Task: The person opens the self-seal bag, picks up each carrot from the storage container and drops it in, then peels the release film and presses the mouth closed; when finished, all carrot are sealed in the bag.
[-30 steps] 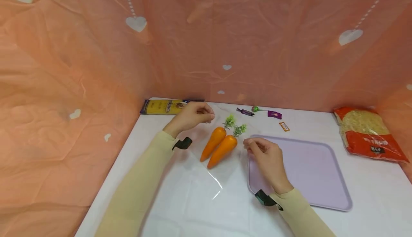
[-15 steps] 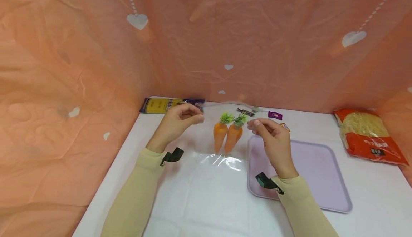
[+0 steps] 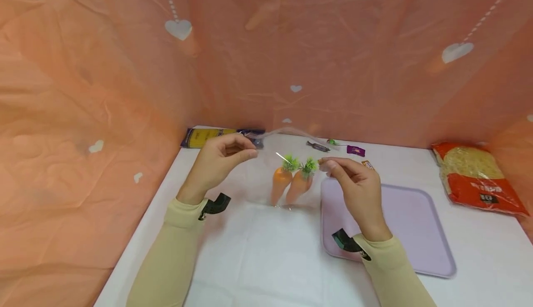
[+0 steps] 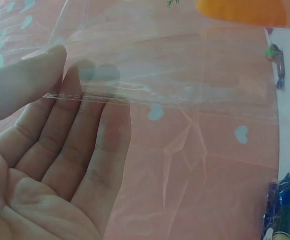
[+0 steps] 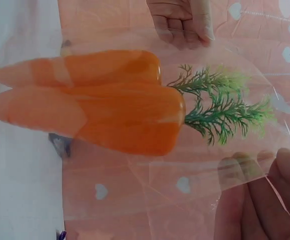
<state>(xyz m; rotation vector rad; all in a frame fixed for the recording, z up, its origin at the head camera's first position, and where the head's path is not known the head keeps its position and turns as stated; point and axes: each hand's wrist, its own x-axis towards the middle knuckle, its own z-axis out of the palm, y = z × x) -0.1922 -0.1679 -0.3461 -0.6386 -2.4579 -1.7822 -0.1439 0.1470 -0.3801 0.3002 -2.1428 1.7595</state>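
Note:
A clear plastic bag [image 3: 262,184] hangs between my hands with two orange carrots [image 3: 300,185] inside, tips down and green tops up. My left hand [image 3: 220,163] pinches one side edge of the bag between thumb and fingers, as the left wrist view shows at the seam. On the other side, my right hand [image 3: 357,190] grips the bag's opposite edge with thumb and fingertips. Through the film, the right wrist view shows both carrots [image 5: 134,122] lying side by side, their leafy tops [image 5: 230,115] near the bag's upper part.
A lilac tray [image 3: 410,228] lies under and right of my right hand. Behind are a yellow and blue packet [image 3: 204,138], a dark wrapped candy [image 3: 318,146], a lollipop [image 3: 331,141] and a purple candy [image 3: 356,150]. A red pasta bag [image 3: 479,175] lies far right.
The bag with the carrots has gone from lying flat and slanted to hanging upright between my hands. My left hand has moved left and nearer; the right moved slightly up and right.

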